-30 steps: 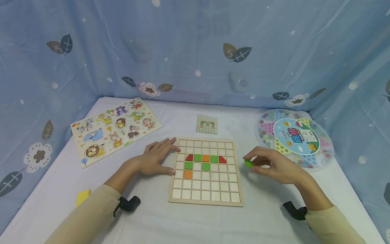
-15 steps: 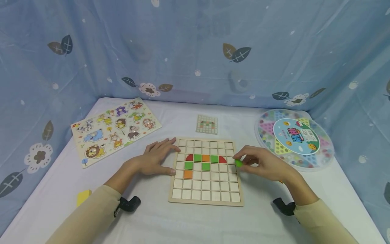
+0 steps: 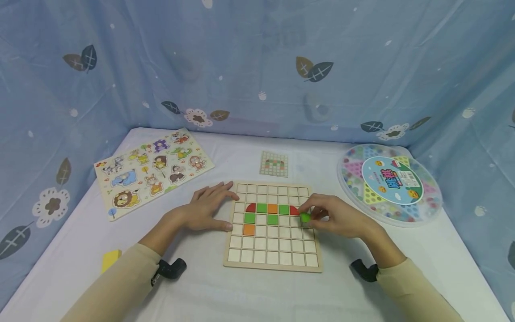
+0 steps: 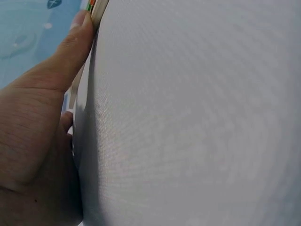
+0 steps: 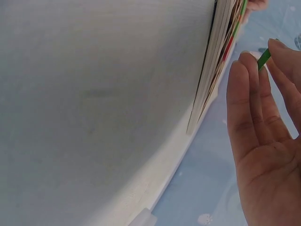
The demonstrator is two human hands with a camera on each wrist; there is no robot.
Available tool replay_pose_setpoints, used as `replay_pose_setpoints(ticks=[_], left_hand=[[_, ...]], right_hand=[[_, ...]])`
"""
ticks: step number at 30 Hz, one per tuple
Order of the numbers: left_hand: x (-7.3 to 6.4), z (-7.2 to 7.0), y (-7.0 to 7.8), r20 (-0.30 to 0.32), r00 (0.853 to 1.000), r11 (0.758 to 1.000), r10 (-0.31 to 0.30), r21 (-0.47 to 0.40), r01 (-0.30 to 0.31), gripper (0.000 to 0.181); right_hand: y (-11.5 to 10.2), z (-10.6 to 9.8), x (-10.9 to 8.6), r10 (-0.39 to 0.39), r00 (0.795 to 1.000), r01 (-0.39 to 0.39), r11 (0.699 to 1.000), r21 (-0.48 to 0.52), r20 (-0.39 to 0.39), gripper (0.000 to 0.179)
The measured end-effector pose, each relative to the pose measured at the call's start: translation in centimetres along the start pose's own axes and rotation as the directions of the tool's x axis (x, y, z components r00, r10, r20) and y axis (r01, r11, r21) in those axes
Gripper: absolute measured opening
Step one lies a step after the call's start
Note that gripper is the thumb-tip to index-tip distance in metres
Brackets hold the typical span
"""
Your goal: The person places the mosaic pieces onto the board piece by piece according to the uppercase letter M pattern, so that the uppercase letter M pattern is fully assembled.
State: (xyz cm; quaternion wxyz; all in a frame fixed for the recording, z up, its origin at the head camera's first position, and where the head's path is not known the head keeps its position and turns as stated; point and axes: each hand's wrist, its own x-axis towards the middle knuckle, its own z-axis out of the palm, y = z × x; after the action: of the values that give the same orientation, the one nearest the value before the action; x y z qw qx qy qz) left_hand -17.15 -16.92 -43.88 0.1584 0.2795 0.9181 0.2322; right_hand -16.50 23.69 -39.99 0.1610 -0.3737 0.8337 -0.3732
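Note:
A wooden grid board [image 3: 272,269] lies mid-table with several red, green and orange tiles in its upper left and centre cells. My right hand [image 3: 335,218] pinches a green tile [image 3: 305,218] between thumb and fingertips, close over the board's right side, just below the right red tile [image 3: 294,210]. In the right wrist view the green tile [image 5: 264,59] shows edge-on between thumb and fingers. My left hand [image 3: 207,207] rests with spread fingers at the board's left edge, its thumb touching the side. The left wrist view shows that thumb [image 4: 70,52] against the board's edge.
Behind the board lies a small pattern card [image 3: 274,164]. An animal puzzle [image 3: 154,172] sits at the back left, a round marble game box [image 3: 390,183] at the back right. A yellow block [image 3: 110,259] is beside my left sleeve. A blue curtain [image 3: 257,67] encloses the table.
My right hand has moved left with the green tile, from beside the board to over its right columns. The left hand has stayed in place.

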Motion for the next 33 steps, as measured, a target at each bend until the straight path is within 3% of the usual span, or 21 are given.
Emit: replay_pose_setpoints(ticks=[9, 15, 33], left_hand=[[-0.1, -0.2, 0.2, 0.003, 1.000, 1.000, -0.009, 0.009, 0.009, 0.079], [-0.1, -0.2, 0.1, 0.000, 1.000, 1.000, -0.008, 0.019, 0.008, 0.079], [0.0, -0.1, 0.1, -0.004, 1.000, 1.000, 0.000, 0.016, 0.000, 0.079]], right_hand=[[-0.3, 0.7, 1.1, -0.005, 1.000, 0.006, 1.000, -0.011, 0.026, 0.031], [-0.6, 0.9, 1.9, 0.001, 0.999, 0.002, 0.998, -0.070, 0.048, 0.031], [-0.9, 1.2, 2.8, 0.050, 0.996, -0.038, 0.988, -0.152, 0.075, 0.029]])
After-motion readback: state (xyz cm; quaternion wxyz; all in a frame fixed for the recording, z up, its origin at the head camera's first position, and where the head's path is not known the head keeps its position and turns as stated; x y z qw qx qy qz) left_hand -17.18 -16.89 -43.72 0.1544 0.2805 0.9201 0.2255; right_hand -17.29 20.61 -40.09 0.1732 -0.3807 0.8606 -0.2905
